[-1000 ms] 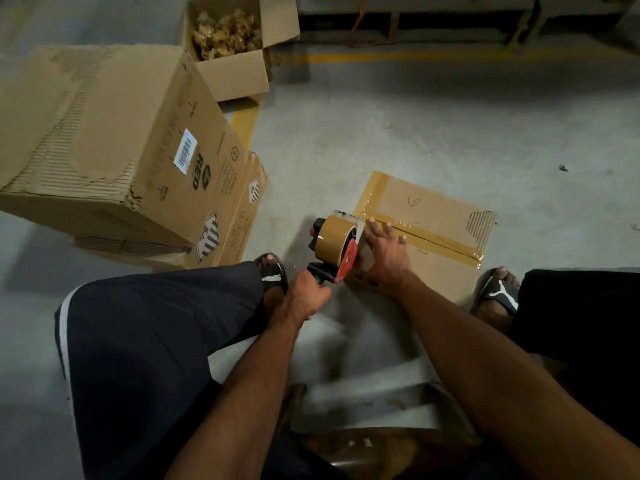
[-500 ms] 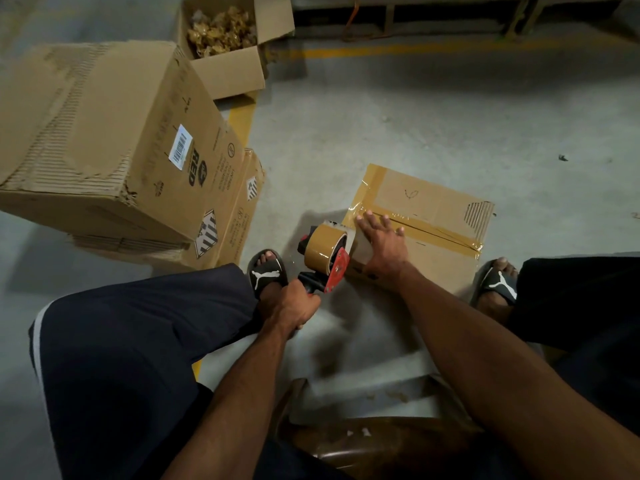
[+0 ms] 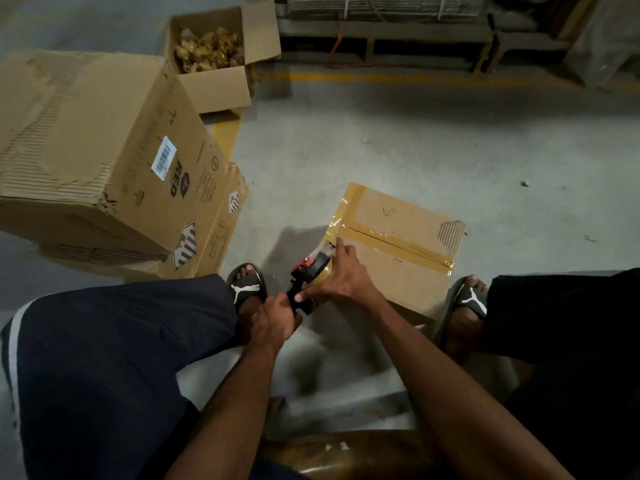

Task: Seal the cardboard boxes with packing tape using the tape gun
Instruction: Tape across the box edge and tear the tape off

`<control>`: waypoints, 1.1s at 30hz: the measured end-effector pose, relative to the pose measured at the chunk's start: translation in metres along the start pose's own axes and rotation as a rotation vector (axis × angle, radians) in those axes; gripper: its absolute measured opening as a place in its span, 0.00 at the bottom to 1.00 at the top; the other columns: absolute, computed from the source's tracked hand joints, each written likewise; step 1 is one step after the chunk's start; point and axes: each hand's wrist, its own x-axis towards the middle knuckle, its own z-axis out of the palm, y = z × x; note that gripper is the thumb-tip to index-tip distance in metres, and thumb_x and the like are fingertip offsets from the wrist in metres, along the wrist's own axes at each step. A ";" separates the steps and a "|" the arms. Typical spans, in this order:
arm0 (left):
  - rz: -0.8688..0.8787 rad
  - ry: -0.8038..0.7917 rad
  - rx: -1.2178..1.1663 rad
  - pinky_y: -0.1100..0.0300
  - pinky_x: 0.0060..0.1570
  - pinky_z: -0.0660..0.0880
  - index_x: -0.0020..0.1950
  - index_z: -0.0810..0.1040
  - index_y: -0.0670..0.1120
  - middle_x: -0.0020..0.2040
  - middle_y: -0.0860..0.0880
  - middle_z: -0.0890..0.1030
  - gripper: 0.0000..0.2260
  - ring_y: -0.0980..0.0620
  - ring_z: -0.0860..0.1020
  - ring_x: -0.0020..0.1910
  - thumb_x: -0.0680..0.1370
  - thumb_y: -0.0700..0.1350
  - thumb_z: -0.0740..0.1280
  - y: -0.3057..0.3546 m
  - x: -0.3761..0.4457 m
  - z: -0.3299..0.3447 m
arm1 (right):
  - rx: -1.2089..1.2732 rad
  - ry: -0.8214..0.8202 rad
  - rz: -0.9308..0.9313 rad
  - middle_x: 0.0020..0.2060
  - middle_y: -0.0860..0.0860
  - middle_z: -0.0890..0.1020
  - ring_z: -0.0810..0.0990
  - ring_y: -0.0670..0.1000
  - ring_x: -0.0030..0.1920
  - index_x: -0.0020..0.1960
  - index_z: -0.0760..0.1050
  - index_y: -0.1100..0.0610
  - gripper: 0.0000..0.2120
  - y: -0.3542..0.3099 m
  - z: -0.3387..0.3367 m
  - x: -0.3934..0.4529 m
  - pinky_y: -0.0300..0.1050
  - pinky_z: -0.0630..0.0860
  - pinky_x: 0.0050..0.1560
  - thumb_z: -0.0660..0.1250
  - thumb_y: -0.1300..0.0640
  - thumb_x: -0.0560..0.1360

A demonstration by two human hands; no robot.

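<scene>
Tape gun (image 3: 310, 273): at the near-left corner of the small cardboard box (image 3: 398, 258), which lies on the concrete floor (image 3: 398, 150) between the person's two sandalled feet.
Left hand (image 3: 275, 320): clenched round the gun's black handle, just off the box's near-left corner.
Right hand (image 3: 341, 275): draped over the tan tape roll (image 3: 323, 273), thumb at the handle side, forefinger stretched toward the box's taped left edge; it grips the roll rather than resting flat.
Box state: one tape strip (image 3: 398, 242) runs along the centre seam, another covers the left edge; loose crinkled film shows at the left end of the seam.
Step in hand, as I judge it: cutting or freeing the tape at the box's left edge.
Doing it well: keep the handle steady, tilt the blade into the film, snap it cleanly, then rub the loose end down on the box's side.
Pointing: the gun's head faces away from the person, toward the box's left edge.
Long axis: from the handle by the left hand up to the roll, roughly along the box's left side.
Risk: film folding onto itself.
</scene>
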 end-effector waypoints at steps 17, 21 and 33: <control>0.120 -0.054 0.268 0.53 0.57 0.73 0.61 0.76 0.47 0.60 0.45 0.80 0.13 0.43 0.79 0.60 0.78 0.48 0.66 -0.013 0.011 0.016 | -0.011 0.266 -0.003 0.56 0.49 0.76 0.77 0.52 0.57 0.57 0.72 0.55 0.45 0.050 0.042 -0.006 0.63 0.58 0.76 0.78 0.27 0.53; 0.169 -0.126 0.304 0.52 0.56 0.74 0.61 0.75 0.46 0.61 0.44 0.79 0.12 0.42 0.79 0.61 0.79 0.47 0.62 -0.019 0.008 0.044 | -0.175 0.175 -0.124 0.78 0.60 0.65 0.63 0.60 0.79 0.66 0.71 0.59 0.52 0.076 0.057 -0.011 0.63 0.38 0.80 0.74 0.23 0.56; -0.238 -0.131 -0.091 0.53 0.63 0.72 0.71 0.75 0.50 0.69 0.43 0.76 0.25 0.41 0.75 0.67 0.76 0.59 0.69 -0.024 0.037 0.033 | -0.170 0.137 -0.051 0.81 0.54 0.63 0.65 0.62 0.78 0.61 0.78 0.51 0.24 0.094 0.046 0.001 0.56 0.51 0.78 0.71 0.35 0.74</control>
